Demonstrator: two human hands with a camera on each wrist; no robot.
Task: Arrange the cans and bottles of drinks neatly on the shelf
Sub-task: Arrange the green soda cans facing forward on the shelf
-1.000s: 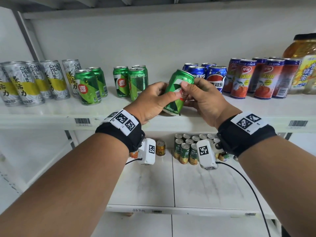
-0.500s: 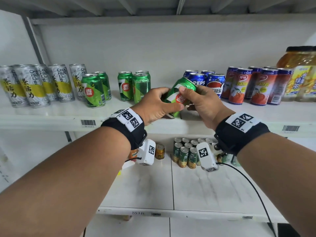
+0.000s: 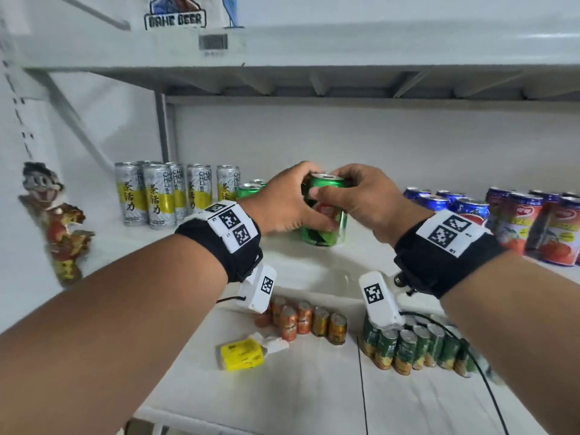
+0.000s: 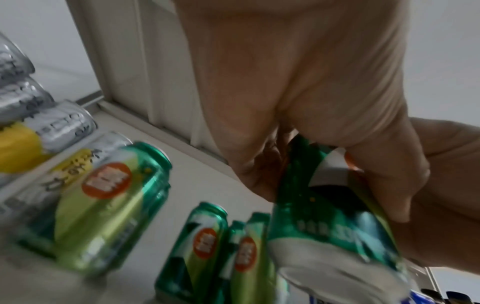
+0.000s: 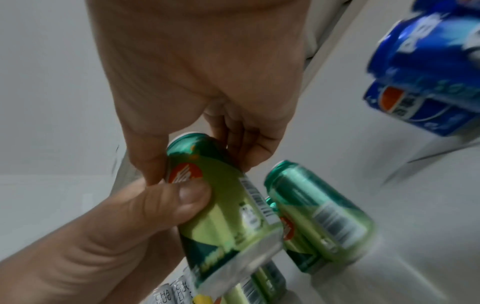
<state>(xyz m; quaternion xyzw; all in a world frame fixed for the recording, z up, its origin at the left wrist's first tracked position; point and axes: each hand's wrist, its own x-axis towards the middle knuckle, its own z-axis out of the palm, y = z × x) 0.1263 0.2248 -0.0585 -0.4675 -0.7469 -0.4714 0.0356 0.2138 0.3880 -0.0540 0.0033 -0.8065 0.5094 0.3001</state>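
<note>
A green soda can (image 3: 324, 215) stands almost upright, its base at the white middle shelf (image 3: 314, 265). Both hands hold it. My left hand (image 3: 298, 200) wraps it from the left, thumb across the front. From the right, my right hand (image 3: 353, 193) grips its upper part, thumb on the label. The left wrist view shows this held can (image 4: 324, 216) under the palm, with more green cans (image 4: 103, 205) standing to its left. In the right wrist view the can (image 5: 226, 205) is pinched by both thumbs, and another green can (image 5: 319, 216) stands close behind it.
Tall silver-and-yellow tea cans (image 3: 157, 196) stand at the left, blue Pepsi cans (image 3: 452, 202) and red juice cans (image 3: 533, 227) at the right. The lower shelf holds small orange cans (image 3: 304, 318), small green cans (image 3: 408, 346) and a yellow box (image 3: 243, 354). An upper shelf (image 3: 314, 48) hangs overhead.
The green can was tilted between both hands; it has come nearly upright and moved left and back toward the other green cans. Both hands keep their hold. The head view shifted.
</note>
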